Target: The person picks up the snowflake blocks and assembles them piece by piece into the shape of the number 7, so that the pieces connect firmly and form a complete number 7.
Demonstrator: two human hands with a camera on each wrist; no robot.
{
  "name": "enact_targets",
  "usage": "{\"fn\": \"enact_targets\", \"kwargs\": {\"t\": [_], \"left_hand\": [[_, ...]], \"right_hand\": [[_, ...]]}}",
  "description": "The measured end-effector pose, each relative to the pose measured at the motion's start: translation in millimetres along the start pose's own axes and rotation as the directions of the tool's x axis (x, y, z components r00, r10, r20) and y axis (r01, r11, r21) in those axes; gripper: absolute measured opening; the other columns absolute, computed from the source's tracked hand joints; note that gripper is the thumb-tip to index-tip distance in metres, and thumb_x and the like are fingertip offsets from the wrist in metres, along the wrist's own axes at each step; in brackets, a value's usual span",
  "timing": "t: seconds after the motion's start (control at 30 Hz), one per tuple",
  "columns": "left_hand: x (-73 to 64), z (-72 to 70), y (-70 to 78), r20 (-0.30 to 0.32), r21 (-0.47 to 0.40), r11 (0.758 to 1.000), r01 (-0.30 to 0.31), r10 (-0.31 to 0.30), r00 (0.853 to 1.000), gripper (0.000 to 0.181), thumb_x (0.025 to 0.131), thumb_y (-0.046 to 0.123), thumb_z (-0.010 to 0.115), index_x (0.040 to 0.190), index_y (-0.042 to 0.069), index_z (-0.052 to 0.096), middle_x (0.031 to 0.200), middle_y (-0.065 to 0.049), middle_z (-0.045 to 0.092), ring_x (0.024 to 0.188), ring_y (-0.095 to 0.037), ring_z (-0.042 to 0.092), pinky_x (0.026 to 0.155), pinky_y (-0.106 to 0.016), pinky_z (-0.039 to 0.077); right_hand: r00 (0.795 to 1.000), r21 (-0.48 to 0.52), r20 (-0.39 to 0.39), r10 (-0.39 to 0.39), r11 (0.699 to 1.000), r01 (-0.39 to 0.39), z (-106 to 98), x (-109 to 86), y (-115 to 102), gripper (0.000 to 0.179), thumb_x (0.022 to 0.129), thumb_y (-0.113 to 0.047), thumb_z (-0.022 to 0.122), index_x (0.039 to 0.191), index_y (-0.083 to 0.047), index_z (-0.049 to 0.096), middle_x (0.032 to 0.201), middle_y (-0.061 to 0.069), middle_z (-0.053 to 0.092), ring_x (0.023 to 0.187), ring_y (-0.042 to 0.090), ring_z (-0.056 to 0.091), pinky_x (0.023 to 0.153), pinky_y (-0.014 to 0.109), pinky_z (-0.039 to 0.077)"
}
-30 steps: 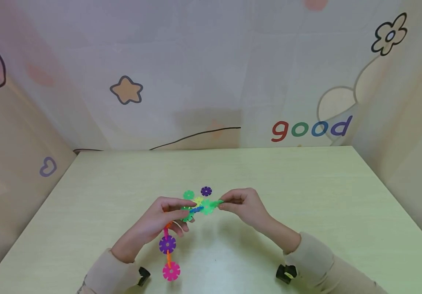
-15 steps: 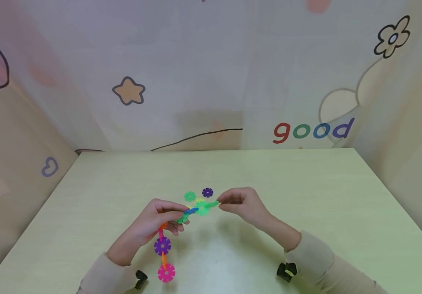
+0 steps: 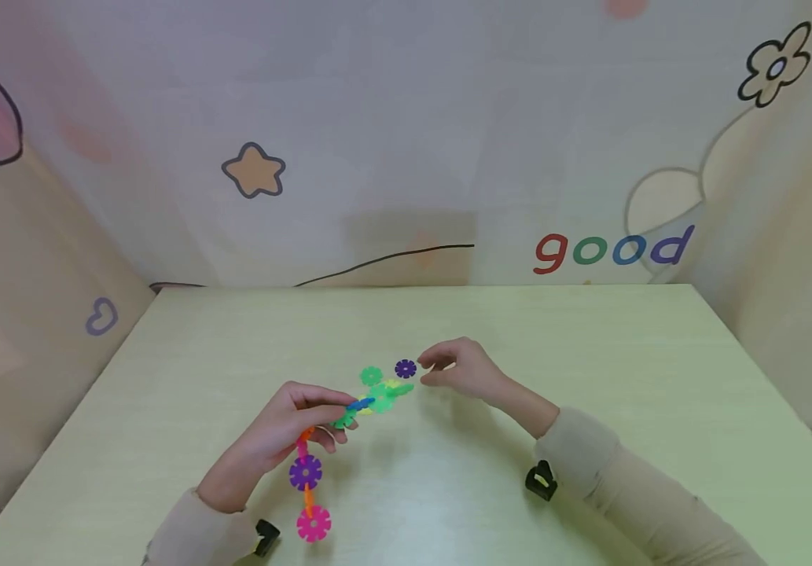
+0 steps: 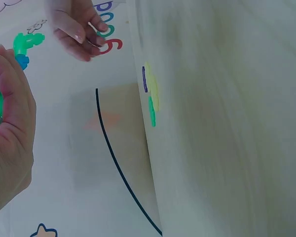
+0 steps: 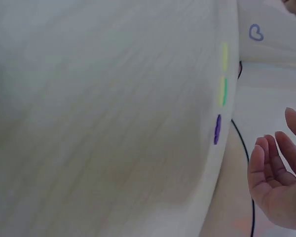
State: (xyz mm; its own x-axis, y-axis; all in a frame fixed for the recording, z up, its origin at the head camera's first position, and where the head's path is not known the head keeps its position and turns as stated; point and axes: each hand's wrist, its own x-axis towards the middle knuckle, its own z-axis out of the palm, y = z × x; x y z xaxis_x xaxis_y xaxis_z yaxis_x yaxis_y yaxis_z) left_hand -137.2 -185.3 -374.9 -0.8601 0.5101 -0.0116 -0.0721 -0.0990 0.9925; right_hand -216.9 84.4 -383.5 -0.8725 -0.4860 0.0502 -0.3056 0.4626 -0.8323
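The left hand (image 3: 281,420) pinches, between thumb and fingers, a chain of notched plastic discs (image 3: 361,404), close to its blue piece. The right hand (image 3: 464,369) holds nothing; its fingers are softly bent and its thumb stands apart from them. Its fingertips are just beside the free end of the chain, but the left wrist view shows a gap between.

The chain is held up in front of the person. From the left hand, one part goes toward the right hand, with a light green disc (image 3: 380,398) and then a green piece (image 3: 402,389) seen from its edge. The other part hangs below the hand: a purple disc (image 3: 306,472), an orange piece (image 3: 309,498) and, lowest, a pink disc (image 3: 314,523). Some pieces are hidden by the fingers.

Behind the chain, loose discs lie flat on the table (image 3: 554,346): one green (image 3: 371,375), one dark purple (image 3: 406,369), and some yellow, partly covered in the head view.

Both sleeves (image 3: 621,472) are beige. On the cloth wall (image 3: 406,134) is printed the word "good".
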Motion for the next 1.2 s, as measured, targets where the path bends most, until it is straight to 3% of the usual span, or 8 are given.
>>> {"fn": "enact_targets", "kwargs": {"t": [0.2, 0.63, 0.9, 1.03, 1.2], "left_hand": [[1.4, -0.2, -0.5, 0.007, -0.014, 1.0, 0.004, -0.004, 1.0, 0.016, 0.088, 0.006, 0.058, 0.099, 0.006, 0.07, 0.081, -0.007, 0.069, 0.064, -0.015, 0.066, 0.058, -0.027, 0.054], [2.7, -4.2, -3.5, 0.003, -0.011, 1.0, 0.026, -0.026, 1.0, 0.017, 0.088, 0.005, 0.057, 0.1, 0.004, 0.069, 0.082, -0.008, 0.069, 0.063, -0.014, 0.065, 0.057, -0.025, 0.053], [2.0, -3.9, -2.3, -0.003, 0.007, 0.999, 0.037, -0.037, 0.999, 0.02, 0.088, 0.005, 0.058, 0.103, -0.004, 0.066, 0.081, -0.008, 0.069, 0.063, -0.014, 0.065, 0.057, -0.026, 0.053], [2.4, -3.7, -1.1, -0.002, 0.013, 0.999, 0.039, -0.039, 0.999, 0.02, 0.088, 0.006, 0.058, 0.103, -0.004, 0.066, 0.081, -0.008, 0.069, 0.063, -0.014, 0.065, 0.057, -0.026, 0.053], [3.6, -1.9, -0.9, -0.028, 0.038, 0.997, 0.073, -0.072, 0.997, 0.024, 0.085, 0.007, 0.062, 0.105, -0.007, 0.063, 0.08, -0.008, 0.069, 0.062, -0.014, 0.065, 0.057, -0.026, 0.053]], "right_hand": [[0.999, -0.089, 0.042, 0.035, 0.996, -0.031, -1.8, 18.3, 11.7, 0.036, 0.076, -0.008, 0.072, 0.109, 0.003, 0.063, 0.094, 0.014, 0.065, 0.081, 0.018, 0.059, 0.071, 0.027, 0.048], [0.99, -0.169, 0.095, 0.104, 0.982, -0.087, 3.6, 49.2, 27.0, 0.041, 0.074, -0.012, 0.075, 0.112, -0.004, 0.064, 0.086, 0.004, 0.061, 0.078, 0.016, 0.052, 0.069, 0.027, 0.043], [0.982, -0.262, 0.124, 0.142, 0.959, -0.106, 16.3, 57.7, 28.9, 0.032, 0.073, -0.017, 0.077, 0.103, -0.012, 0.07, 0.089, 0.0, 0.059, 0.084, 0.015, 0.05, 0.074, 0.029, 0.041], [0.981, -0.302, 0.102, 0.163, 0.945, -0.125, 18.2, 57.1, 25.1, 0.025, 0.072, -0.013, 0.077, 0.095, -0.009, 0.068, 0.088, 0.001, 0.059, 0.085, 0.016, 0.051, 0.079, 0.032, 0.042], [0.986, -0.288, 0.062, 0.153, 0.949, -0.129, 14.9, 51.9, 23.9, 0.02, 0.073, -0.006, 0.074, 0.088, -0.005, 0.062, 0.081, 0.003, 0.059, 0.078, 0.017, 0.053, 0.073, 0.03, 0.044]]}}
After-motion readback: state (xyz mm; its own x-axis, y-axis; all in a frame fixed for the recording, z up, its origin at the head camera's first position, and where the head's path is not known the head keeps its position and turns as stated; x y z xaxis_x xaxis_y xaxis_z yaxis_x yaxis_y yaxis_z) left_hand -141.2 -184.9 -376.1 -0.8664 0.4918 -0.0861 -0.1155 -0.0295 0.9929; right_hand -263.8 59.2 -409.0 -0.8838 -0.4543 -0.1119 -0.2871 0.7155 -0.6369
